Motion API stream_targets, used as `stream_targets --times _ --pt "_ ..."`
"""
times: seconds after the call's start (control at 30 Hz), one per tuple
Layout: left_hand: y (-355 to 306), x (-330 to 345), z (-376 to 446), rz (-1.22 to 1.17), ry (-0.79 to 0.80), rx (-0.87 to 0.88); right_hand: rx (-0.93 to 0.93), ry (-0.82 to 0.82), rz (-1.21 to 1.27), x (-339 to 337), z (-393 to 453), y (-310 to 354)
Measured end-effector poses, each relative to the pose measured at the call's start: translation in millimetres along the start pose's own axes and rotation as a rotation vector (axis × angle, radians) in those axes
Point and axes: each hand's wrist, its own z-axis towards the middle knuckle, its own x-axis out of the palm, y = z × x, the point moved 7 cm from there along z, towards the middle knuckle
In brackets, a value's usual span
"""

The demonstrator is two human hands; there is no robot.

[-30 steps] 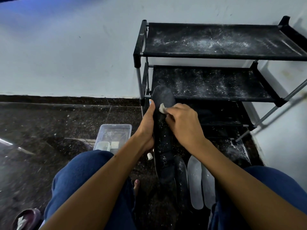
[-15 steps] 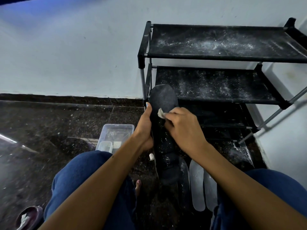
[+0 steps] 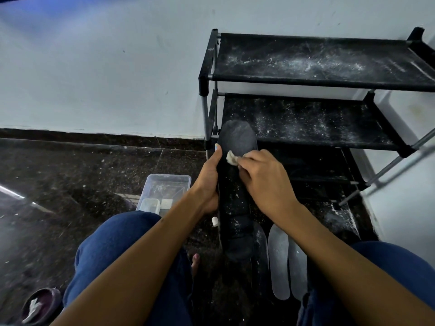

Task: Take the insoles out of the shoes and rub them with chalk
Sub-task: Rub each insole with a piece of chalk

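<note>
A: How far along is the chalking?

B: Midway, I'd judge. The left hand [image 3: 208, 182] grips the left edge of a dark insole [image 3: 236, 184], thumb laid along it, holding it up lengthwise in front of the shoe rack [image 3: 329, 74]. The right hand [image 3: 266, 182] pinches a white lump of chalk [image 3: 231, 158] and presses it to the insole just below its grey, dusted far end. The middle and near end look dark, with only white specks, so most of this one seems left to rub.

A: And the others?

B: Two pale insoles [image 3: 279, 260] lie on the floor to the near right, apparently already whitened, with a darker one beside them. No shoe is clearly in view, so I can't say whether more remain.

A: Any containers?

B: A clear plastic tub [image 3: 166, 184] sits on the floor to the left, holding what look like pale blocks, probably spare chalk. A small white piece [image 3: 214, 221] lies on the floor near it.
</note>
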Motion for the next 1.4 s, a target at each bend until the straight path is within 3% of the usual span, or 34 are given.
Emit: stream_targets --times 0.1,0.27,0.4,0.53,0.7,0.83,0.97,1.13,1.27,1.4 --pt "2 1 -2 0.018 0.004 -0.027 0.029 -0.059 0.038 -6 1 -5" --pt "-2 -2 -1 0.027 -0.028 0.001 -0.078 0.055 0.145 2 -5 10" --pt "0 2 -2 0.019 -0.012 -0.017 0.006 -0.071 0.044 -7 -2 -1" --pt "-2 1 -1 0.035 -0.023 0.004 -0.089 0.063 0.157 4 -7 16" --pt "-1 0 -1 0.007 -0.019 0.012 0.033 -0.020 0.076 -4 -5 -4" --pt "-1 2 -2 0.036 0.004 0.012 -0.036 0.120 0.257 7 -13 11" --pt "-1 2 -2 -0.025 -0.008 0.013 0.069 -0.008 0.112 -1 -9 -10" --pt "2 6 -3 0.004 0.018 -0.013 -0.031 0.103 0.236 6 -16 4" --pt "1 4 -1 -0.061 -0.002 0.006 0.087 -0.042 0.114 -3 -12 -16" --pt "2 6 -1 -0.040 0.019 -0.020 -0.002 0.109 0.263 11 -16 2"
